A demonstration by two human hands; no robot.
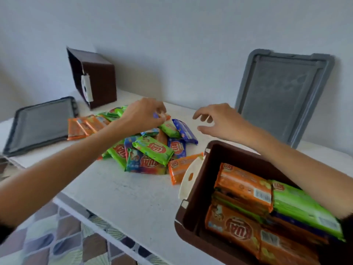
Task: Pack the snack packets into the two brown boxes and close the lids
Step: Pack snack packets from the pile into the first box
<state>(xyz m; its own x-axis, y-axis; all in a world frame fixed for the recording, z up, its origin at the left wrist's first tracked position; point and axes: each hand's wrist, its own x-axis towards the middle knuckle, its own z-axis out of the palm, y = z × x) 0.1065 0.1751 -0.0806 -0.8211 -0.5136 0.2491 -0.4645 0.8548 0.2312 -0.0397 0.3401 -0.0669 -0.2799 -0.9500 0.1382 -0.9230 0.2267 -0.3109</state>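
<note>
Left hand point(145, 114) pinches a blurred packet point(165, 117) at the far side of the pile point(150, 150), in the middle of the table point(133, 197). Right hand point(215, 121) hovers beside it, fingers spread, empty. Near box point(193, 207), partly filled, is cut off at the front right corner; far box point(99, 83) stands back left.

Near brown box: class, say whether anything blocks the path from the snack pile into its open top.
Nothing visible blocks it. The near brown box stands open right beside the snack pile; a grey lid leans on the wall behind. Only the right forearm crosses above the box's far side.
</note>
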